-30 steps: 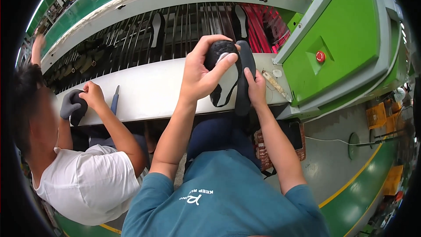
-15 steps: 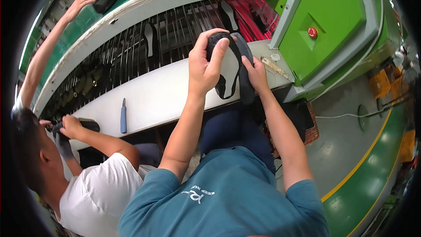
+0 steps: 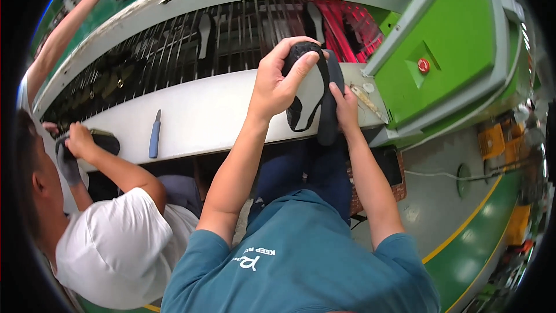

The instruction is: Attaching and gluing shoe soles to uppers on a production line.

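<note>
Above the near edge of the white ledge, my left hand [image 3: 277, 86] grips a black strappy sandal upper [image 3: 294, 117] by its rounded upper end, thumb laid across it. The strap hangs down in an open loop. Close against its right side stands a dark grey shoe sole [image 3: 328, 123], tilted nearly upright. My right hand [image 3: 347, 110] holds that sole by its right edge, with the thumb on the face toward me. Whether the upper and the sole are joined behind my left fingers is hidden.
A blue-handled knife [image 3: 154, 138] lies on the white ledge [image 3: 197, 104]. Behind it, a roller rack [image 3: 243, 37] carries dark soles [image 3: 205, 35]. At right stands a green machine [image 3: 457, 52] with a red button [image 3: 424, 66]. A co-worker [image 3: 116, 243] in white handles a dark shoe at left.
The view has shifted slightly. Both my hands keep their hold on the upper and sole, in nearly the same pose. Another person's hand at upper left now grasps a dark piece.
</note>
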`<state>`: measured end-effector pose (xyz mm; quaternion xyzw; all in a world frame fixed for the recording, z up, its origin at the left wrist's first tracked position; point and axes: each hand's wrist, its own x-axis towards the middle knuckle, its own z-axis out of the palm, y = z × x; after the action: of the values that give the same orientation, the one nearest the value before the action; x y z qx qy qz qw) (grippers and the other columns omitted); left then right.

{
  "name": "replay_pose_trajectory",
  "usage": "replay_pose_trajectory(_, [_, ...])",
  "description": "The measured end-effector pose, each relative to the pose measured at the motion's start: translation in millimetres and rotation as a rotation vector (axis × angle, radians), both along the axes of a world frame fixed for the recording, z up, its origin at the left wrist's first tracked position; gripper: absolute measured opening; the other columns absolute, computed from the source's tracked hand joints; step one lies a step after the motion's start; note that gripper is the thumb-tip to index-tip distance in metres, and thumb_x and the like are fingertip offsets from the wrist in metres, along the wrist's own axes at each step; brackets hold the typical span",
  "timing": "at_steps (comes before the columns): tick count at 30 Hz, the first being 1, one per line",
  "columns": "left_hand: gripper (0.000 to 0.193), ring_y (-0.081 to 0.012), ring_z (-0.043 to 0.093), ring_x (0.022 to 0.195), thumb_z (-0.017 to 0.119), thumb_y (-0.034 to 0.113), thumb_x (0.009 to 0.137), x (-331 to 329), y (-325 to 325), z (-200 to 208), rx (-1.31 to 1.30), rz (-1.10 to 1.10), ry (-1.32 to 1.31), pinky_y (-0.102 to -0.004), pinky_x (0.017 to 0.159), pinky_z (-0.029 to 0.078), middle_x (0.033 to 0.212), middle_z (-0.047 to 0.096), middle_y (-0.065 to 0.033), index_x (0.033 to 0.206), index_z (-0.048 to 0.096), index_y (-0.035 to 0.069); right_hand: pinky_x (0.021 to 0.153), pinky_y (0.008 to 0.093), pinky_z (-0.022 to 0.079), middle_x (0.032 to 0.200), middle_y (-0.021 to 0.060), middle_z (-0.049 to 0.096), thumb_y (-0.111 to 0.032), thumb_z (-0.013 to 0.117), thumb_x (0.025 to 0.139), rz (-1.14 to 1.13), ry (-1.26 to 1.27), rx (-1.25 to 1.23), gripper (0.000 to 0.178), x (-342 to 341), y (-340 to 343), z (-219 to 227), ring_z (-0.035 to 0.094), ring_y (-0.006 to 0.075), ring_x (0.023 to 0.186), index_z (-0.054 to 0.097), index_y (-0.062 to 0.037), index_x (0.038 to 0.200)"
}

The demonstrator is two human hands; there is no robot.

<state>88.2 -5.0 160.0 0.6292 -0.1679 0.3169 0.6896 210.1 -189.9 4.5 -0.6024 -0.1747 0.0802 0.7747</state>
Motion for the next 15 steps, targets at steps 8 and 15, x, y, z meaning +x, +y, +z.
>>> replay_pose_trajectory(8, [0.027,-0.0212,0.075,0.103,0.067,0.015,0.107,-8.3,1.6,-2.3,0.044,0.089,-0.006,-0.0357,0.094,0.06,0.11,0.079,-0.0157,0.127,0.066,-0.004,0.077,0.0239,0.054,0.105,0.0005,0.075,-0.027,0.071,0.108,0.061,0.148,0.051,0.027,-1.2,-1.8,5.9,0.066,0.0062,0.088,0.075,-0.0017,0.117])
replay_pose_trajectory(15, [0.027,-0.0178,0.075,0.105,0.073,0.015,0.104,-5.3,3.2,-0.8,0.01,0.049,-0.001,-0.0313,0.094,0.059,0.11,0.08,-0.0124,0.126,0.069,-0.001,0.079,0.0249,0.055,0.105,0.001,0.075,-0.028,0.069,0.11,0.049,0.135,-0.018,0.029,9.5,8.0,18.0,0.067,0.0071,0.087,0.074,-0.0008,0.119])
